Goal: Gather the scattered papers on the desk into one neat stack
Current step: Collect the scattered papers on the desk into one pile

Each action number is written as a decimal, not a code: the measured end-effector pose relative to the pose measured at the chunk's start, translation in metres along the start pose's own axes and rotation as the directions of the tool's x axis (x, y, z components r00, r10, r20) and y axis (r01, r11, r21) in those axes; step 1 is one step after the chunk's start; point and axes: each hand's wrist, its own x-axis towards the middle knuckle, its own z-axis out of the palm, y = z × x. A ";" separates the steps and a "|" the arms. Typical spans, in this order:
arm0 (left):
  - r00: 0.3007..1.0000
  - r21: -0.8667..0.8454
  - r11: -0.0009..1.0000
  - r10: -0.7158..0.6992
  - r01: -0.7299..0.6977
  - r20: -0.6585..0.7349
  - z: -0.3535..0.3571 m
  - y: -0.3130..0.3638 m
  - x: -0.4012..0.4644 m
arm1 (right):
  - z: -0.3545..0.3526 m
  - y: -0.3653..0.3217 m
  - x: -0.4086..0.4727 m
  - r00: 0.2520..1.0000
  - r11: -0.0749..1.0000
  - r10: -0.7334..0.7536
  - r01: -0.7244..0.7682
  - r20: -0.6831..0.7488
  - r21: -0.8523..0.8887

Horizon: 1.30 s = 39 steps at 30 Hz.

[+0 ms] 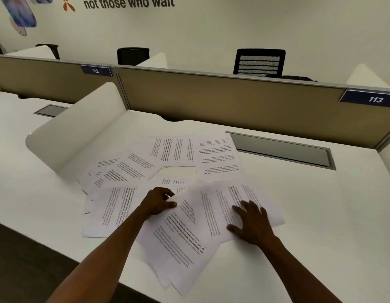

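Nearest the bench [321,215] edge: a couple of sheets [178,241] hanging slightly over it, angled. Just behind those, left hand [159,202] with fingers curled, pinching the top edge of that sheet. Right hand [251,221] to the right of it, spread flat, pressing down on another page [222,204]. Rest of the papers [167,158] fanned out further back, overlapping, the farthest page [218,158] touching the grey cable hatch [281,149] near the divider [211,99]. Thin, floppy, slippery on each other, probably easy to crease. Best guess: slide them flat toward the left hand, then grab by both long edges and tap square.
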 end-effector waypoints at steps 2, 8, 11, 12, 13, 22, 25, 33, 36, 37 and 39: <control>1.000 0.027 1.000 0.012 -0.012 -0.018 0.001 -0.004 0.000 | -0.003 0.006 -0.001 0.997 0.996 0.071 -0.073 -0.039 -0.044; 0.988 -0.028 0.998 -0.061 0.058 -0.139 0.013 -0.013 -0.001 | -0.013 -0.005 -0.007 0.997 0.991 0.058 -0.063 -0.043 -0.121; 0.985 -0.085 0.993 -0.098 0.087 -0.145 0.022 -0.017 -0.005 | -0.008 -0.015 -0.012 0.998 0.997 -0.064 0.064 -0.006 -0.035; 0.984 -0.109 0.990 -0.108 0.093 -0.143 0.026 -0.018 -0.007 | -0.005 -0.019 -0.014 0.995 0.995 -0.099 0.099 0.011 -0.026; 0.984 -0.129 0.987 -0.111 0.093 -0.137 0.030 -0.020 -0.010 | -0.003 -0.022 -0.015 0.992 0.991 -0.127 0.128 0.026 -0.032; 0.986 -0.207 0.977 -0.087 0.056 -0.145 0.054 -0.028 -0.027 | 0.011 -0.051 -0.015 0.991 0.997 -0.079 0.080 -0.108 0.007; 0.990 -0.203 0.979 -0.056 0.029 -0.129 0.058 -0.022 -0.030 | 0.016 -0.069 -0.015 0.989 0.998 -0.065 0.063 -0.130 -0.016; 0.998 -0.113 0.994 0.005 -0.011 -0.062 0.060 -0.010 -0.025 | 0.028 -0.098 -0.025 0.967 0.984 -0.167 0.176 -0.194 0.033; 0.999 -0.181 0.983 0.004 -0.012 -0.044 0.055 -0.009 -0.024 | 0.025 -0.089 -0.025 0.974 0.977 -0.088 0.125 -0.208 0.174; 0.999 -0.235 0.972 0.021 -0.027 -0.027 0.052 -0.009 -0.023 | 0.024 -0.083 -0.024 0.967 0.962 -0.007 0.076 -0.254 0.261; 0.996 -0.351 0.934 0.082 -0.070 0.020 0.046 -0.008 -0.023 | 0.022 -0.071 -0.021 0.933 0.893 0.194 -0.041 -0.301 0.448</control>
